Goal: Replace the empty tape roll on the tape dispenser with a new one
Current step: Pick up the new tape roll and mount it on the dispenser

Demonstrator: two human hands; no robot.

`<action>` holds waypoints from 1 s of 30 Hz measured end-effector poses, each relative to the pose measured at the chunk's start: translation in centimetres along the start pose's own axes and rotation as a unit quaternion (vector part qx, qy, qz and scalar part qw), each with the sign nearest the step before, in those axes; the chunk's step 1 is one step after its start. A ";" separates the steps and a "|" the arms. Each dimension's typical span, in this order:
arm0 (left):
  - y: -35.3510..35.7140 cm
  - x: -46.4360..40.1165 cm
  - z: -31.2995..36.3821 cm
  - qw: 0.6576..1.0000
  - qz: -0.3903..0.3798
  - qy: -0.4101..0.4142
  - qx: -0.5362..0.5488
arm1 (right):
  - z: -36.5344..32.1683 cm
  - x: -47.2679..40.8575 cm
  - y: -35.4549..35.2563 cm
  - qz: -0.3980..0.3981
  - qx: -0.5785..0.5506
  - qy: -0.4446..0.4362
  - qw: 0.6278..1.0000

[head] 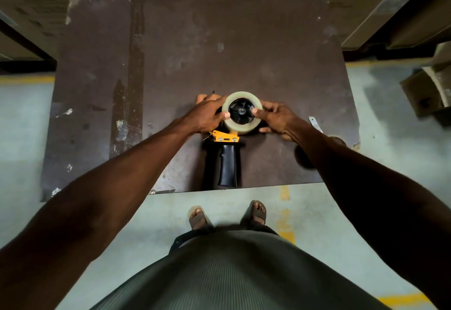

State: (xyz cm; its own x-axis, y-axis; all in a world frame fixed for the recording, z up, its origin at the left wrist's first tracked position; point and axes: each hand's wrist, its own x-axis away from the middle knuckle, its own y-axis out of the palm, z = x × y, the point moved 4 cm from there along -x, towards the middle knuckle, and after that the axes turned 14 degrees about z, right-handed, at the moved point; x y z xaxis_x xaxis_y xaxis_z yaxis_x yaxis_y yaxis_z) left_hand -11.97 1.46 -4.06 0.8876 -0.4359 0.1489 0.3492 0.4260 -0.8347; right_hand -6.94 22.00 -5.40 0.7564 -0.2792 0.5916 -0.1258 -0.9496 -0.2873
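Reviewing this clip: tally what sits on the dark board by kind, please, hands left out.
Handheld tape dispenser, black grip with yellow metal frame: 1
Clear tape roll seated on the dispenser's black hub: 1
Small silvery metal strip near the board's right edge: 1
Total: 3
Something round lies partly hidden behind the right forearm; I cannot identify it, so it is not counted.

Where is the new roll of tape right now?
In the head view, the tape roll sits mid-table on the dispenser's black hub, above its handle, held between the left hand and right hand.
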 end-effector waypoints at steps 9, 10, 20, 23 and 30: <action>0.1 -0.1 -0.6 0.997 -0.044 -0.026 -0.059 | -0.2 -0.3 0.3 -0.019 -0.003 0.028 0.999; -0.1 0.0 -0.5 0.996 -0.049 -0.037 -0.067 | -0.2 -0.2 0.4 -0.015 -0.002 0.030 0.999; -0.9 2.4 0.5 0.997 0.044 -0.055 -0.026 | -1.1 1.4 0.9 0.144 0.143 -0.105 0.974; -1.9 3.4 -0.9 0.983 0.169 -0.062 0.019 | -0.7 1.6 0.3 0.191 0.289 -0.152 0.926; -3.2 6.6 -1.0 0.956 0.254 -0.127 0.069 | -1.7 4.9 1.3 0.220 0.311 -0.294 0.877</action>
State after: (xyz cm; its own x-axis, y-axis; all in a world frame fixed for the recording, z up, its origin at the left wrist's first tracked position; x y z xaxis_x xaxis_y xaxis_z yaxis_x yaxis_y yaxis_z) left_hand -7.53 -3.55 -0.89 0.9915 0.0539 -0.1182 -0.1252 0.6391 -0.7588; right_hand -4.47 19.11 -1.57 0.9454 -0.3043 -0.1172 -0.2525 -0.4557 -0.8536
